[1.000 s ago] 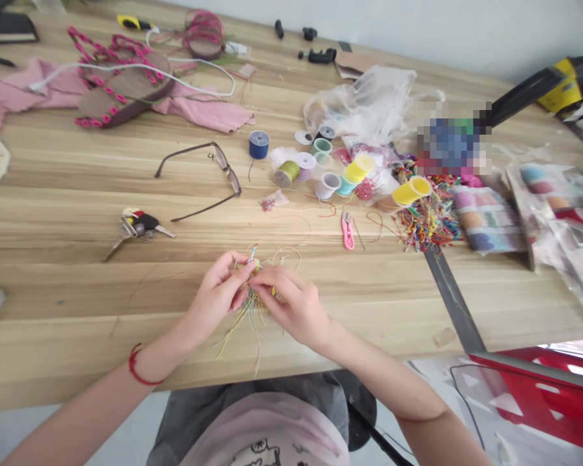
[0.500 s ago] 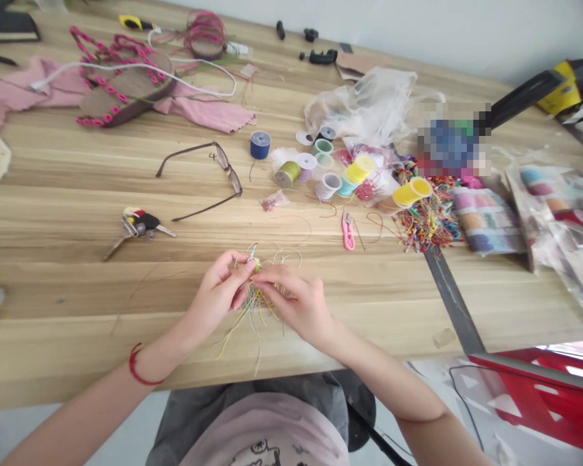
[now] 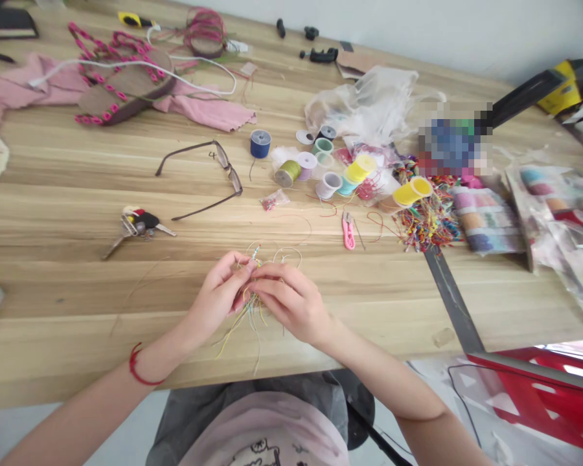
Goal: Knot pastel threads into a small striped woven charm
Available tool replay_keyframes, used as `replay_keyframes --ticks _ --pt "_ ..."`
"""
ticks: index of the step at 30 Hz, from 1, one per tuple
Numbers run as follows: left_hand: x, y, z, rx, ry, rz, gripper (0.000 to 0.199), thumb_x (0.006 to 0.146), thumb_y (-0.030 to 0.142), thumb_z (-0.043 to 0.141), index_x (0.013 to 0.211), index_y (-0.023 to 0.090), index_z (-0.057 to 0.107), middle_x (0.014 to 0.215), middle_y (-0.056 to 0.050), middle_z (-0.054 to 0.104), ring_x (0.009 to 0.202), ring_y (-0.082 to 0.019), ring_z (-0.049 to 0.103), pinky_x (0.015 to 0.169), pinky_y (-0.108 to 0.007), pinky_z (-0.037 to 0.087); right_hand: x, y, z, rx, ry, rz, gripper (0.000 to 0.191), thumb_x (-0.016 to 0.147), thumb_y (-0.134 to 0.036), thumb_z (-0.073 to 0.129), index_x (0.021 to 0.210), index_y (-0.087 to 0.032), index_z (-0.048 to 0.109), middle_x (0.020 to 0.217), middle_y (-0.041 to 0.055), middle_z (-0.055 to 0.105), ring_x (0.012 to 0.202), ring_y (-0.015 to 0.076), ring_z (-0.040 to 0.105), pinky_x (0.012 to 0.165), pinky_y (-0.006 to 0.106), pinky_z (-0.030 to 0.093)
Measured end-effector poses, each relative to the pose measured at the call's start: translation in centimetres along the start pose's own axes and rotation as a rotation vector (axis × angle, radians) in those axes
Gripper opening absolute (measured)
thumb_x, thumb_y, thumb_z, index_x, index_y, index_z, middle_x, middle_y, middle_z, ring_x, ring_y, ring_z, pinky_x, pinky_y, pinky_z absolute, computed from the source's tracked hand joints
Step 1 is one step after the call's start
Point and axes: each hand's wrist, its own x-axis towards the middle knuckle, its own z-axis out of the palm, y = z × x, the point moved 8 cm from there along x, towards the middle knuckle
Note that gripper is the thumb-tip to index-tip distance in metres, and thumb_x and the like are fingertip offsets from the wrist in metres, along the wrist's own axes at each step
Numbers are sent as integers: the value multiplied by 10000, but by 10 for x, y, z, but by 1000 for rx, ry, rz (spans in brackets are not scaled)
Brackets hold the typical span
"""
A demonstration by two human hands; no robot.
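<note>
In front of my chest, my left hand [image 3: 217, 299] and my right hand [image 3: 291, 303] meet above the wooden table. Their fingertips pinch a small bundle of thin multicoloured threads [image 3: 252, 304]. Yellow, pale blue and tan strands hang down from it, and looser loops rise above my fingers. The core of the bundle is hidden by my fingers. A red cord bracelet [image 3: 138, 366] circles my left wrist.
Nearby lie pink-handled thread snips [image 3: 348, 232], a set of keys [image 3: 138, 226] and brown glasses [image 3: 214, 175]. Thread spools [image 3: 330, 162] and a heap of coloured thread ends [image 3: 427, 223] sit farther off. A pink cloth [image 3: 204, 111] and a pink-beaded sandal [image 3: 126, 84] lie at the back.
My fingers have shifted slightly closer together over the bundle, and my right hand now covers more of it. The objects on the table have not moved.
</note>
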Motion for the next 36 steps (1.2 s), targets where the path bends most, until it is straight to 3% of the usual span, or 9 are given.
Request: replay_keyframes --ticks 7,21,36 --pt "1 -1 1 -2 -11 -3 319 819 505 629 790 212 508 367 112 395 283 -50 297 299 -137 183 0 1 3 -31 -65 -20 182 943 -130 518 1072 -165 642 1039 101 724 1011 185 690 859 332 600" --pt "0 0 1 3 -20 11 291 827 480 628 811 212 516 364 116 386 281 -47 292 303 -136 177 -2 8 3 30 0 79 195 932 -118 527 1073 -185 643 1041 90 695 994 171 676 853 316 597" --pt "3 -6 4 -44 -33 -37 310 814 484 611 734 201 513 347 109 369 282 -40 263 311 -143 167 -2 9 5 -57 -41 89 174 943 -140 521 1037 -187 660 1041 94 656 868 156 654 757 284 588"
